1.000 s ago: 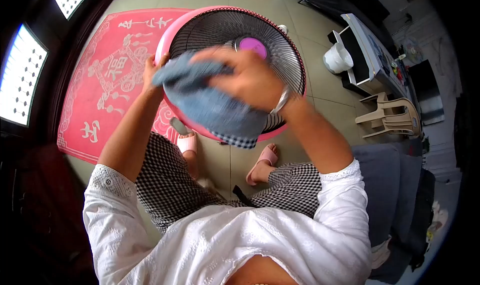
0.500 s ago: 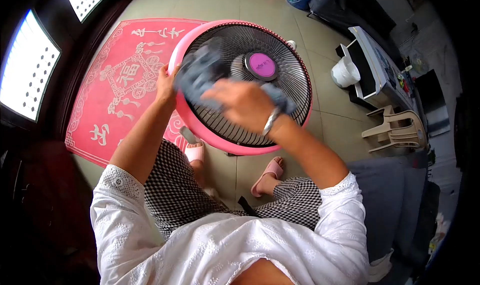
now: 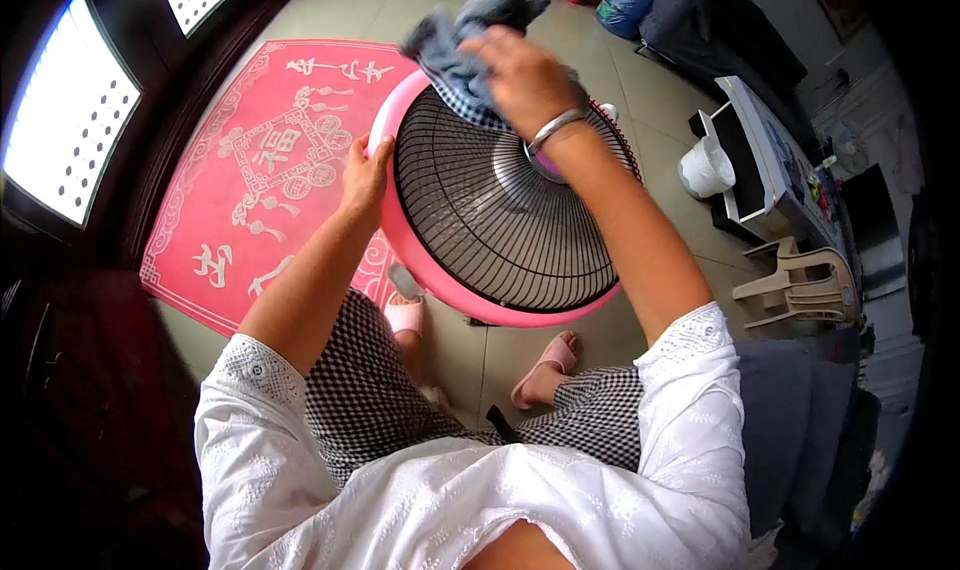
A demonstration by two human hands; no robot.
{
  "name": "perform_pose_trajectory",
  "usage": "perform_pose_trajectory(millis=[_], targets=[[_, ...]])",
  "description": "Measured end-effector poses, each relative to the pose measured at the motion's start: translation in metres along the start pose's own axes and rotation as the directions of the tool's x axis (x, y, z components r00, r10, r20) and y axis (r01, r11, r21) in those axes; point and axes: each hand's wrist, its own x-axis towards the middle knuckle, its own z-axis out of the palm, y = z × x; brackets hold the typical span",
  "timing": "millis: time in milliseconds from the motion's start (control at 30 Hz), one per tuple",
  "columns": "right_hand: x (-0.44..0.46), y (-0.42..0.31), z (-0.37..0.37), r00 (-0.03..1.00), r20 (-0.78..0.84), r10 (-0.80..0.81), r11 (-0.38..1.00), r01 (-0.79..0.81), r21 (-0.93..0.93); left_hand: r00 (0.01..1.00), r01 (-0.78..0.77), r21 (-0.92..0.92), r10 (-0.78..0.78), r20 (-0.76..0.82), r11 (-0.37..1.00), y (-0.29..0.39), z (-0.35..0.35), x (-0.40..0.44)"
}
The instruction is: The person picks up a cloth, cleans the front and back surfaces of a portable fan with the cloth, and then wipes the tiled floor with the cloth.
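A round pink heater (image 3: 505, 220), fan-shaped with a black wire grille, stands in front of me. My left hand (image 3: 367, 178) grips its pink rim on the left side, thumb in front and the other fingers partly hidden behind. In my right hand (image 3: 525, 82) is a blue-grey cloth (image 3: 470, 58) with a checked part, bunched under the fingers. That hand is slightly blurred and lies over the far upper part of the grille. Cloth and hand cover the top rim and most of the purple centre disc.
A red mat (image 3: 270, 160) with pale characters lies on the tiled floor at the left. To the right are a white bin (image 3: 706, 167), a white cabinet (image 3: 765, 160) and a beige plastic chair (image 3: 800, 288). A grey-covered piece of furniture (image 3: 775, 400) is at lower right.
My right hand has moved the cloth up from the grille's left and middle to its far top edge. My left hand keeps its hold on the rim.
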Motion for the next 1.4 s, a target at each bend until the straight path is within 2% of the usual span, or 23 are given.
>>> perform_pose_trajectory(millis=[100,133,167,200,233,333,367,400,433,500,533,600,733,833,900,933,1033,1067,1133,1233,1333,1367,1400], targets=[[-0.023,-0.046,0.019,0.922,0.269,-0.279,0.938,0.322,-0.131,1.0,0.004,-0.03,-0.003,0.001,1.0,-0.014,-0.002,0.013],[-0.032,-0.064,0.02,0.906,0.274,-0.323,0.932,0.354,-0.072,0.995,-0.025,-0.193,0.043,0.09,0.981,-0.017,-0.003,0.014],[-0.042,-0.078,0.018,0.889,0.277,-0.365,0.924,0.383,-0.012,0.98,-0.034,-0.35,0.1,0.171,0.936,-0.019,-0.004,0.013],[-0.05,-0.087,0.012,0.885,0.259,-0.386,0.922,0.381,0.074,0.974,0.006,-0.276,0.057,0.221,0.961,-0.011,-0.011,0.008],[-0.056,-0.095,0.005,0.881,0.242,-0.406,0.912,0.377,0.16,0.965,0.099,-0.463,0.028,0.261,0.881,-0.001,-0.008,0.0],[-0.072,-0.103,-0.023,0.856,0.292,-0.426,0.878,0.313,0.362,0.909,0.243,-0.577,0.024,0.416,0.78,-0.009,-0.008,0.009],[-0.077,-0.104,-0.033,0.847,0.311,-0.431,0.855,0.272,0.442,0.915,-0.049,-0.406,0.204,0.349,0.913,-0.021,-0.008,0.022],[-0.081,-0.103,-0.041,0.784,0.458,-0.42,0.872,0.208,0.444,0.886,-0.337,-0.184,0.377,0.269,0.923,-0.022,-0.006,0.025],[-0.081,-0.1,-0.048,0.784,0.459,-0.417,0.873,0.205,0.443,0.986,0.04,-0.354,0.02,0.163,0.934,-0.005,-0.002,0.009],[-0.084,-0.096,-0.059,0.839,0.328,-0.433,0.899,0.375,0.227,0.891,0.249,-0.563,0.042,0.452,0.788,-0.047,-0.016,0.056],[-0.086,-0.09,-0.057,0.834,0.378,-0.401,0.916,0.362,0.172,0.858,0.335,-0.533,-0.018,0.513,0.777,-0.042,-0.018,0.053],[-0.08,-0.077,-0.053,0.878,0.36,-0.315,0.948,0.278,0.153,0.772,0.496,-0.453,-0.137,0.621,0.741,-0.03,-0.021,0.047],[-0.06,-0.072,-0.029,0.882,0.404,-0.243,0.97,0.211,0.123,0.737,0.512,-0.501,-0.057,0.673,0.698,-0.04,-0.018,0.049],[-0.066,-0.086,-0.006,0.895,0.329,-0.302,0.939,0.221,0.263,0.781,0.456,-0.515,-0.049,0.623,0.725,-0.042,-0.026,0.058],[-0.075,-0.094,-0.007,0.906,0.316,-0.282,0.921,0.163,0.355,0.849,0.28,-0.508,0.036,0.527,0.815,-0.054,-0.028,0.07],[-0.079,-0.096,-0.011,0.94,0.19,-0.283,0.906,0.197,0.376,0.874,0.194,-0.492,0.079,0.48,0.849,-0.058,-0.028,0.072],[-0.095,-0.084,-0.031,0.957,0.162,-0.24,0.906,0.161,0.392,0.989,0.001,-0.21,0.03,0.141,0.978,-0.008,-0.008,0.014],[-0.101,-0.078,-0.045,0.966,0.15,-0.209,0.899,0.129,0.419,0.972,-0.028,-0.156,0.063,0.227,0.987,-0.025,-0.017,0.036],[-0.125,-0.061,-0.068,0.962,0.26,-0.08,0.927,-0.024,0.375,0.996,-0.006,-0.071,0.013,0.086,0.997,-0.006,-0.011,0.014],[-0.153,-0.027,-0.099,0.904,0.384,0.191,0.905,-0.313,0.288,0.997,0.02,-0.061,-0.015,0.08,0.998,-0.01,-0.013,0.02],[-0.167,0.017,-0.12,0.935,0.137,0.326,0.882,-0.353,0.312,0.964,-0.221,0.394,0.26,-0.048,0.892,-0.02,-0.012,0.037],[-0.169,0.028,-0.125,0.918,0.036,0.396,0.87,-0.387,0.306,0.965,-0.227,0.396,0.26,-0.032,0.89,-0.022,-0.01,0.038],[-0.169,0.035,-0.128,0.859,-0.049,0.509,0.828,-0.473,0.303,0.91,-0.369,0.489,0.415,0.014,0.791,-0.013,-0.006,0.027]])
